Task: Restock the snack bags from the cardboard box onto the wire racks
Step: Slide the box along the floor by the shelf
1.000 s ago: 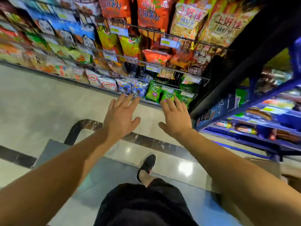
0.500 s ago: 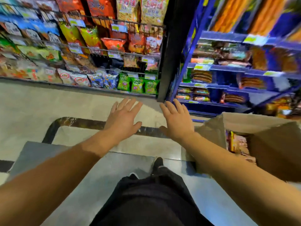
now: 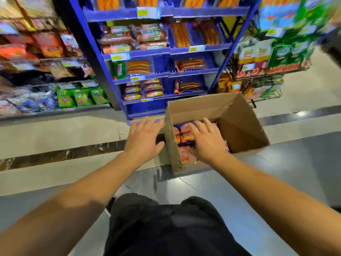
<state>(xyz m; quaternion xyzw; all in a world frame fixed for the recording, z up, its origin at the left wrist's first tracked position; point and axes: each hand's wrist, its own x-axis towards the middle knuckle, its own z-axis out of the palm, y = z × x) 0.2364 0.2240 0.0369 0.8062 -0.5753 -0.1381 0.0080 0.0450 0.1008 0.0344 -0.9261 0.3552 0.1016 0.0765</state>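
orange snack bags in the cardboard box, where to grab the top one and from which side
Come from above through the open brown cardboard box. The orange snack bags lie flat, so pinch the top bag's near edge with the right hand fingers.

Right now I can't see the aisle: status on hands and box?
Left hand open, outside box. Right hand open, over bags in box, none gripped. Nothing blocking.

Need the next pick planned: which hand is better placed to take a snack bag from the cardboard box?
Probably the right hand: it is open over the orange snack bags inside the brown cardboard box. The left hand is open outside the box's left wall.
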